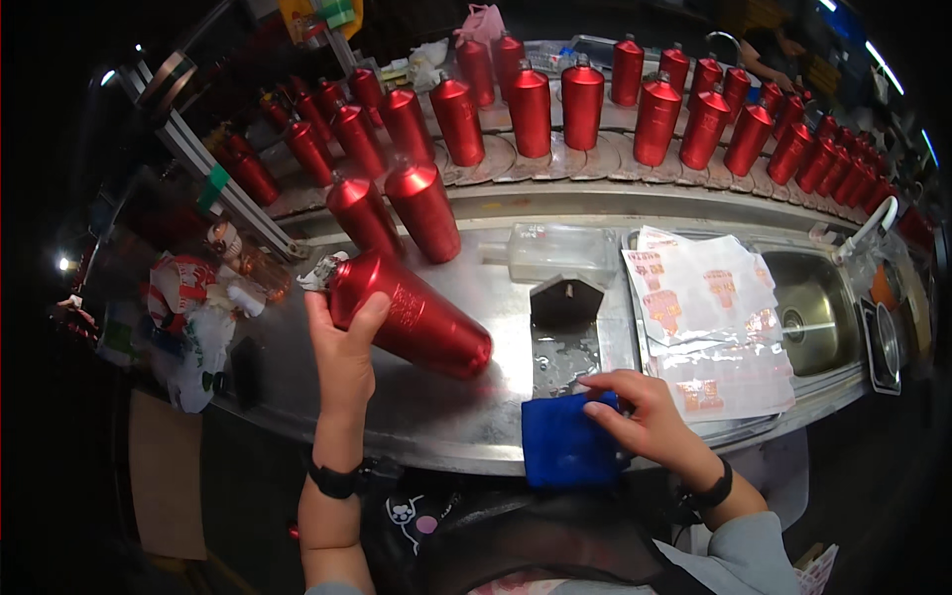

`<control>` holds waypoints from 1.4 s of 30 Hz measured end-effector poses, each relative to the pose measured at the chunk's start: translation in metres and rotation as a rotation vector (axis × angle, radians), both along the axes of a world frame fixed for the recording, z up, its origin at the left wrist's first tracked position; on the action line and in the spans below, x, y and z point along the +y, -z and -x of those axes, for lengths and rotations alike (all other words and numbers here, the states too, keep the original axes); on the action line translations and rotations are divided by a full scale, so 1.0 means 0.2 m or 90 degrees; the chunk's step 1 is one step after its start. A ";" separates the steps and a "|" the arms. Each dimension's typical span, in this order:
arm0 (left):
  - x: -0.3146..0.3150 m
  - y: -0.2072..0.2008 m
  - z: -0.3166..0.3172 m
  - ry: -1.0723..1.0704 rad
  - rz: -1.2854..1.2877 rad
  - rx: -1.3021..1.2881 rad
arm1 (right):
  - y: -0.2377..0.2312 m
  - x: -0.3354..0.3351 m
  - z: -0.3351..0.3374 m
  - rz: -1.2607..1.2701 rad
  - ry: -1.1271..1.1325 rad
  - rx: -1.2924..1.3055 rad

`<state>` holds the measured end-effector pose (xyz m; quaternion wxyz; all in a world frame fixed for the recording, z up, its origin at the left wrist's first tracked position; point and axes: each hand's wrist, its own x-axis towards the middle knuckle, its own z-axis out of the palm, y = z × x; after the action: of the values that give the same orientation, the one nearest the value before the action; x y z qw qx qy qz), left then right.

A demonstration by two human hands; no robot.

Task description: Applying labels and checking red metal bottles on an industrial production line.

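My left hand (pixel 343 342) is closed around the neck end of a large red metallic bottle (pixel 421 315). The bottle leans, its base down to the right over the steel counter, and crumpled white material (pixel 322 272) sits at its neck. A blue cloth (pixel 569 442) hangs at the counter's front edge. Over its upper right corner is my right hand (pixel 645 415), thumb and forefinger apart with nothing visible between them; its other fingers are partly hidden. Just beyond the held bottle stand two more red bottles, a left one (pixel 365 216) and a right one (pixel 424 212).
Many red bottles (pixel 531 111) stand along a plated conveyor (pixel 496 159) at the back. A clear plastic container (pixel 562 252), a wet recess with a dark block (pixel 566 302), printed sheets (pixel 702 293) and a sink (pixel 851 327) lie rightward. Plastic bags (pixel 201 342) are at left.
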<state>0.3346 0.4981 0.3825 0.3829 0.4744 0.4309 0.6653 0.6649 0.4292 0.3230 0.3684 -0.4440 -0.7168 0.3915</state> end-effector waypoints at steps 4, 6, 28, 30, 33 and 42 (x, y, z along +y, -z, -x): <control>-0.16 -0.01 -0.17 0.187 0.150 -0.310 | 0.00 -0.02 0.09 0.085 -0.162 0.059; -0.17 0.10 -0.25 0.243 0.206 -0.401 | 0.02 -0.06 0.15 0.002 -0.218 0.115; -0.16 0.31 -0.68 0.408 0.457 -0.180 | -0.07 -0.25 -0.09 -0.198 -0.098 -0.335; -0.16 0.34 -0.67 0.414 0.448 -0.181 | -0.08 -0.25 -0.08 -0.183 -0.115 -0.348; -0.16 0.40 -0.68 0.452 0.446 -0.202 | -0.08 -0.28 -0.10 -0.145 -0.131 -0.322; -0.04 0.49 -0.63 0.531 0.420 -0.234 | 0.02 -0.19 -0.08 -0.161 -0.134 -0.325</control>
<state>0.4601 0.4905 0.2837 0.8104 0.3359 0.3179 0.3596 0.6804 0.3913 0.3200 0.1864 -0.4020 -0.8713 0.2108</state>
